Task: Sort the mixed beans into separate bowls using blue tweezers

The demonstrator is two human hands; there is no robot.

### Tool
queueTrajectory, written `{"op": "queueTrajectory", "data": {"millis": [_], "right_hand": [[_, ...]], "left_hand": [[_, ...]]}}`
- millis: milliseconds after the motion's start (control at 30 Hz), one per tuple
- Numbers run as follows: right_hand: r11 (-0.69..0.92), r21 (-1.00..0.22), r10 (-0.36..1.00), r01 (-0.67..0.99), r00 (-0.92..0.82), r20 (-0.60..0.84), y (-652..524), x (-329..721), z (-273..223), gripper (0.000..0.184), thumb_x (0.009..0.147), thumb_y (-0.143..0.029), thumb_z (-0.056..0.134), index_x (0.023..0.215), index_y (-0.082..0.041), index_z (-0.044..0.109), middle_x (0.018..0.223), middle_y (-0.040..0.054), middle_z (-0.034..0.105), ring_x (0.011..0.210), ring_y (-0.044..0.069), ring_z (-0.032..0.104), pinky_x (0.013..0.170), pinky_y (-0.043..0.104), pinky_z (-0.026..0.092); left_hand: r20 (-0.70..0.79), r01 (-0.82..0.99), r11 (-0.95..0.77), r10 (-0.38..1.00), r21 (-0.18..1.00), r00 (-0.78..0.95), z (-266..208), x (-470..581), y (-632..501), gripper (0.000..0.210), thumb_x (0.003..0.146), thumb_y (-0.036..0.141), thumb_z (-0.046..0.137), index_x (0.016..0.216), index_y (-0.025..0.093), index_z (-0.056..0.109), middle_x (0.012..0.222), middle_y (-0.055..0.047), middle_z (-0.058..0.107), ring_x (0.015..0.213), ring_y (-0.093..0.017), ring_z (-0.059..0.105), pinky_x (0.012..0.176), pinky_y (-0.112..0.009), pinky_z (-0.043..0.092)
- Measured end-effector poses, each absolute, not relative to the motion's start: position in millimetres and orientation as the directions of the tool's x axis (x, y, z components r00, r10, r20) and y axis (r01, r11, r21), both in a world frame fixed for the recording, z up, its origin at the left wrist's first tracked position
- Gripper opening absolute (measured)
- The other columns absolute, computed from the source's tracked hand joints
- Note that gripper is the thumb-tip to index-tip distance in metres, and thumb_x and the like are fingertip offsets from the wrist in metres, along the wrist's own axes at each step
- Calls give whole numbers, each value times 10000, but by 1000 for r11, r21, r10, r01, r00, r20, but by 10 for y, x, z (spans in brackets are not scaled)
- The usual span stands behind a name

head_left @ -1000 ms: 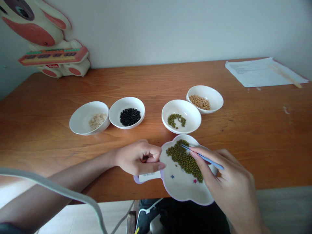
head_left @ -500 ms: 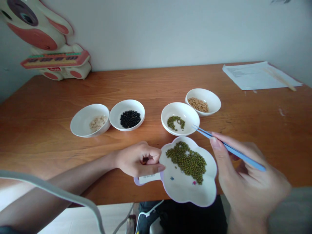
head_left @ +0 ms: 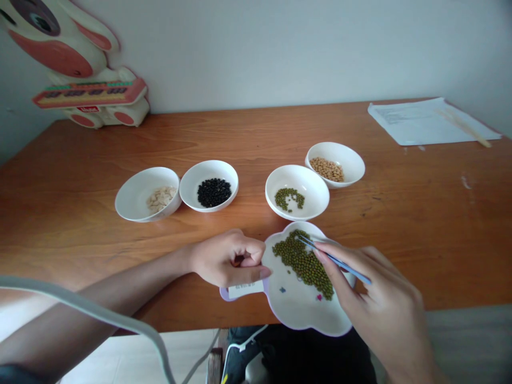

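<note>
My left hand (head_left: 230, 260) is closed on the rim of a white flower-shaped plate (head_left: 288, 312) with a lilac edge, close to its labelled handle. Green mung beans (head_left: 306, 264) lie spread over the plate's upper half. Blue tweezers (head_left: 344, 265) are pinched in my right hand (head_left: 384, 304), their tips down among the beans. Whether the tips grip a bean is too small to tell. Just beyond the plate stands a white bowl (head_left: 316, 200) holding a few green beans (head_left: 288, 197).
Other white bowls hold soybeans (head_left: 327, 168), black beans (head_left: 214, 192) and pale flat pieces (head_left: 160, 199). Paper sheets (head_left: 420, 125) with a wooden stick lie at the back right. A toy dog with a keyboard (head_left: 90, 93) stands back left. A grey cable (head_left: 100, 316) crosses the front left.
My right hand has moved left and toward me, bringing the tweezer tips from the green-bean bowl's edge down to the beans on the plate. My left hand has kept its hold.
</note>
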State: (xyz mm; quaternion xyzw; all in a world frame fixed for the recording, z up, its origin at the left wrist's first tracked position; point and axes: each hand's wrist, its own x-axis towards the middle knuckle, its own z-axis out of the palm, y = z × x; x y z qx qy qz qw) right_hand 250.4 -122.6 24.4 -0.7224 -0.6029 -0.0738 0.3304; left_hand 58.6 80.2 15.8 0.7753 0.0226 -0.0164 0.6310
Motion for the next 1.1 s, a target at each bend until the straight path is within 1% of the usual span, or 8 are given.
{"op": "queueTrajectory", "data": {"millis": [167,367,600,700,800,967,1033,1100], "right_hand": [[-48,-360,831,932,238,502,-1203,2516,245,162,972,-204,680,1126,-219,729,966,5,789,791,114,692,762,246,537],[-67,-358,828,931,253,501,-1199,2518,227,167,978,-215,673,1133,-227,734,919,-6,778,757,109,686,733,245,527],[-94,-386,817,918,293,496,-1204,2512,235,161,974,-224,680,1117,-242,752,887,-11,756,722,99,677,710,245,527],[-97,-420,808,903,317,496,-1240,2490,258,176,961,-222,699,1125,-257,752,857,-13,752,705,107,680,684,249,534],[-116,-440,764,891,363,534,-1270,2457,308,209,942,-202,716,1136,-276,745,901,-10,778,750,129,711,695,259,555],[-237,-411,620,880,463,633,-1171,2455,393,254,912,-189,751,1137,-305,744,933,-19,800,743,148,714,704,285,576],[-261,-405,599,876,476,644,-1109,2471,405,255,914,-200,751,1142,-313,749,945,-10,800,754,160,717,700,302,576],[-260,-408,606,875,477,637,-1078,2478,406,264,921,-206,743,1160,-320,748,952,-1,798,768,173,720,707,320,578]], "left_hand": [[-48,49,-206,12,977,999,155,583,803,427,952,218,627,652,219,323,569,95,342,486,-56,296,432,-192,243],[-59,61,-195,12,979,998,158,583,801,424,950,217,629,653,218,327,574,95,340,492,-57,294,438,-195,246],[-68,69,-187,11,980,998,166,586,798,426,953,214,624,655,218,321,577,96,336,499,-56,291,444,-196,244],[-54,54,-192,8,980,999,154,582,801,425,953,209,623,655,219,319,582,94,340,501,-57,287,443,-197,242],[-36,37,-197,8,980,999,142,581,803,427,950,206,623,656,221,314,582,93,341,504,-60,289,443,-197,247],[-36,38,-198,14,979,999,153,586,798,430,950,214,621,652,222,311,570,99,332,489,-56,286,431,-190,244],[-37,40,-202,17,978,999,159,587,796,429,950,219,622,651,222,314,568,100,332,484,-55,287,427,-188,243],[-35,38,-204,18,978,999,160,587,796,430,950,222,624,651,222,315,570,98,337,484,-55,293,427,-188,244]]}}
